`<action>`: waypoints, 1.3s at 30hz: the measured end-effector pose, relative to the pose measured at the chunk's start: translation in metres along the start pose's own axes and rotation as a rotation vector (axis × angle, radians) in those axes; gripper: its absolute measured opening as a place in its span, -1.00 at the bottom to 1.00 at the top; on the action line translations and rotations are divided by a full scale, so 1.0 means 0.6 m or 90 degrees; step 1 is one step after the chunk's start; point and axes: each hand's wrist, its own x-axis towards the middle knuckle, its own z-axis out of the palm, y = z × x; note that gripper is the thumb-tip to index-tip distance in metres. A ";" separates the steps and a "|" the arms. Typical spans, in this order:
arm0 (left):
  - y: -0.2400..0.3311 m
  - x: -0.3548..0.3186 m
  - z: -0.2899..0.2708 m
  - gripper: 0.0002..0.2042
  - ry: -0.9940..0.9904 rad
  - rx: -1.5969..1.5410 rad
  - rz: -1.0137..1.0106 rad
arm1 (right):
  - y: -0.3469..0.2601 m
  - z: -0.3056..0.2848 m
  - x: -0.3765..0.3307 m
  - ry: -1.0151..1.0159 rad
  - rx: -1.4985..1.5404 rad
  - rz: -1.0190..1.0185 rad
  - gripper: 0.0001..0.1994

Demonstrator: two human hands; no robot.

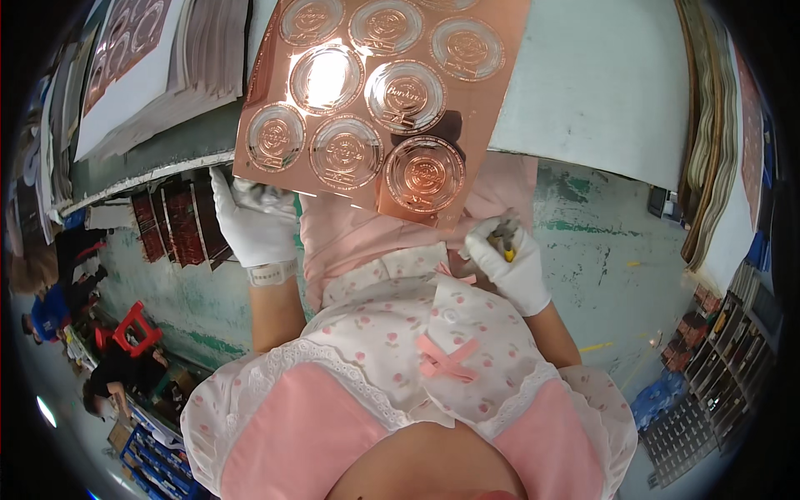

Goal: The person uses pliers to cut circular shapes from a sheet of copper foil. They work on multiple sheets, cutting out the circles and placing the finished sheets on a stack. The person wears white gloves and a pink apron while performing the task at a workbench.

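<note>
A shiny copper-coloured sheet (379, 92) with several embossed round medallion designs lies over the table edge, tilted toward me. My left hand (250, 221), in a white glove, grips the sheet's lower left edge from below. My right hand (508, 262), also gloved in white, is closed on a small tool with a yellow handle (504, 242) just beneath the sheet's lower right corner. My pink and white floral clothing fills the lower middle of the view.
A pale worktable (600, 83) spans the top, with stacks of printed sheets (158, 67) at the left and more stacked sheets (708, 125) at the right. Dark red panels (179, 225) hang under the table. People and a red stool (133, 329) sit at left; blue crates (158, 467) lie below.
</note>
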 end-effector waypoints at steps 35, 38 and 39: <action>-0.138 -0.074 0.153 -0.68 -0.649 0.645 -0.554 | -0.013 0.104 -0.014 0.234 0.346 -0.036 -0.77; -0.142 -0.072 0.151 -0.70 -0.612 0.636 -0.597 | -0.018 0.104 -0.017 0.252 0.347 -0.035 -0.76; -0.145 -0.069 0.148 -0.71 -0.604 0.624 -0.643 | -0.020 0.103 -0.017 0.253 0.346 -0.030 -0.76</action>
